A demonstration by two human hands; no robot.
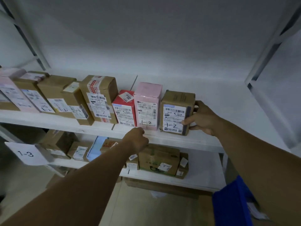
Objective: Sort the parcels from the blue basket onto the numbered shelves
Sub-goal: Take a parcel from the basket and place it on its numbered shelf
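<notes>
A brown cardboard parcel marked "1-2" stands upright on the white shelf, at the right end of a row of parcels. My right hand grips its right side, thumb on the front label and fingers behind. Next to it on the left stand a pink parcel and a red parcel, both marked "1-2". My left hand is a closed fist resting on the shelf's front edge below the pink parcel, holding nothing. A corner of the blue basket shows at the lower right.
Several more brown and pink parcels fill the shelf's left part. Bare shelf lies to the right of the held parcel. The shelf below holds cardboard parcels, and a paper sign reading "1-3" hangs at its left. Metal uprights frame the rack.
</notes>
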